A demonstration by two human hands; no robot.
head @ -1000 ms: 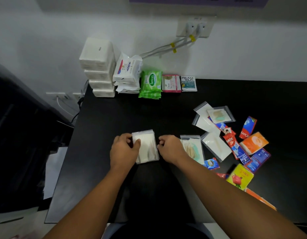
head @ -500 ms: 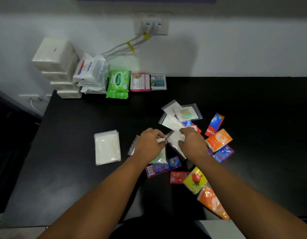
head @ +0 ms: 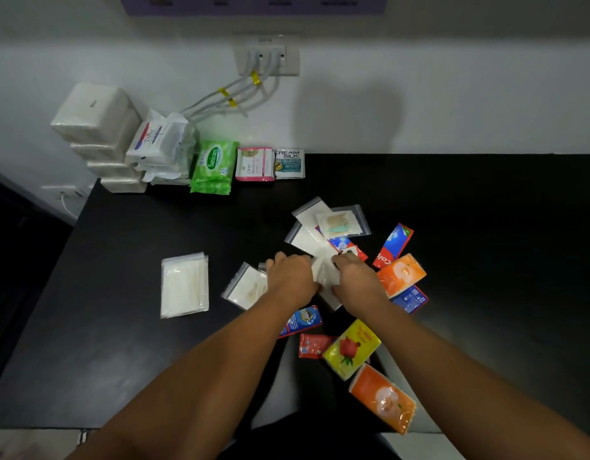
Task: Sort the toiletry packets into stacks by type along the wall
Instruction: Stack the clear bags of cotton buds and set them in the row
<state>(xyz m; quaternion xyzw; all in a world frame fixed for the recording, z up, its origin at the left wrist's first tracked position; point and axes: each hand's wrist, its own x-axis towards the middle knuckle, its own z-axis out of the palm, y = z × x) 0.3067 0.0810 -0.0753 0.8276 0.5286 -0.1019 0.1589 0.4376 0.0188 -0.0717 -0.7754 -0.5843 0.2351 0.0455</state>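
Fingers (head: 287,261) of left hand (head: 292,280) and right hand (head: 356,283) pinch a clear zip packet (head: 324,275), coloured sachets (head: 401,273) crowding at three o'clock, white packets (head: 184,285) at nine.

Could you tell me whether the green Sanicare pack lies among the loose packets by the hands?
No, the green Sanicare pack sits at the wall, between the white Dove packs and the pink sachets.
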